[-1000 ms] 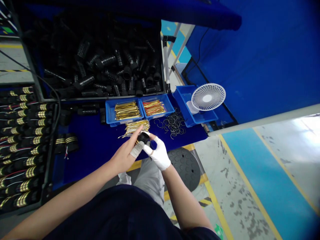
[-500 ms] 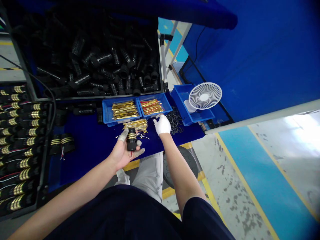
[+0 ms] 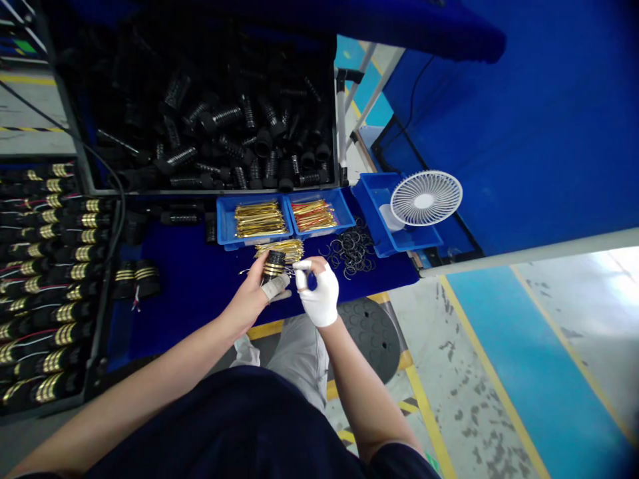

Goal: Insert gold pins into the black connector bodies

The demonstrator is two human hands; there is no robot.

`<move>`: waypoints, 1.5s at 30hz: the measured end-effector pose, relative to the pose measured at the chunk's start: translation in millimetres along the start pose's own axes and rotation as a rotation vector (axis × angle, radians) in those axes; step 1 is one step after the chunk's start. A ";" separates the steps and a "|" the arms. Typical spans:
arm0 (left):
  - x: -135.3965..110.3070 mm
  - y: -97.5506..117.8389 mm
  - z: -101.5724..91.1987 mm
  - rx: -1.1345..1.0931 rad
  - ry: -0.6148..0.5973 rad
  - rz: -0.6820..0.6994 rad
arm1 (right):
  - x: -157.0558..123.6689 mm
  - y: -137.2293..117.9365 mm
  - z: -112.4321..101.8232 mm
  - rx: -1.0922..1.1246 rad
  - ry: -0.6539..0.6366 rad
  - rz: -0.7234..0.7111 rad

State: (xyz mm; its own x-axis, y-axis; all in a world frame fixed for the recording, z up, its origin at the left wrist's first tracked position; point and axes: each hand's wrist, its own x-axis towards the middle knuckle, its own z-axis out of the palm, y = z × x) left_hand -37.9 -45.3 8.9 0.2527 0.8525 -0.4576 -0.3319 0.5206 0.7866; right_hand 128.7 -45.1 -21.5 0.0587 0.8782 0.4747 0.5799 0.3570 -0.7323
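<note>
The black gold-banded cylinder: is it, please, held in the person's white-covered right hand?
No, the black gold-banded cylinder is held in the left hand, with the white-covered right hand just beside it.

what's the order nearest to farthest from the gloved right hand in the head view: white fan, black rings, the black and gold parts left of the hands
From the gloved right hand:
1. Black rings, just ahead and to the right
2. White fan, farther ahead and to the right
3. Black and gold parts, well off to the left
</note>
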 end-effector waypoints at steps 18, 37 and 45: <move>-16.9 17.0 -12.3 0.274 -0.196 0.141 | -12.5 -24.8 -0.1 0.375 -0.300 0.433; -30.6 4.0 -22.3 -0.146 -0.148 -0.217 | -11.6 -50.1 16.9 0.667 -0.426 0.622; -32.9 0.2 -29.4 -0.035 0.015 -0.118 | -31.9 -59.7 31.4 0.523 -0.360 0.621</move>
State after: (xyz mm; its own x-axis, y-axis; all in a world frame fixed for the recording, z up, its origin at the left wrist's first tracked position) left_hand -73.0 -71.8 11.9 0.2785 0.7856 -0.5525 -0.3325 0.6186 0.7119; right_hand 66.7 -84.4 -8.3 -0.0712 0.9771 -0.2004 0.0782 -0.1949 -0.9777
